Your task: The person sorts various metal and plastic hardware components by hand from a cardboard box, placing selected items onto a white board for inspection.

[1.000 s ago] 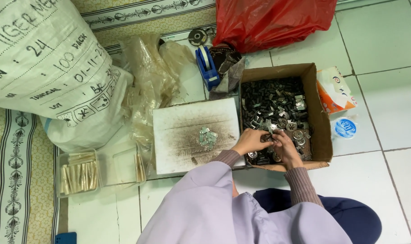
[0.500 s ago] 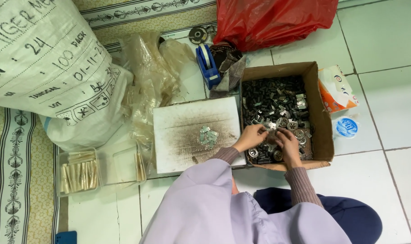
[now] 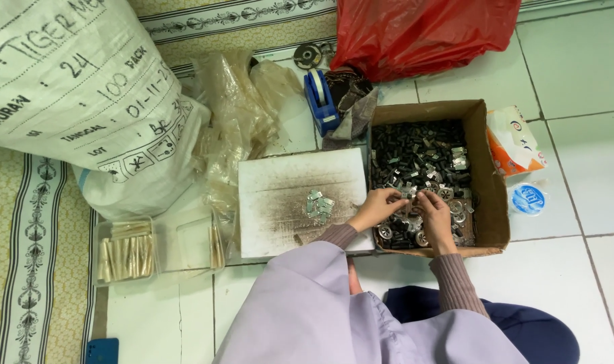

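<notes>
**Hands met over a box of metal parts**

A white board (image 3: 280, 202) carried a little heap of silvery clips (image 3: 319, 205). Right of it, the left hand (image 3: 377, 207) and right hand (image 3: 436, 214) pinched one small metal piece (image 3: 413, 195) together (fingers clenched) above the cardboard box (image 3: 485, 189).

The small metal piece (image 3: 412, 195) between both hands' fingertips is too small to identify; the white sack (image 3: 71, 94) runs off-frame.
</notes>
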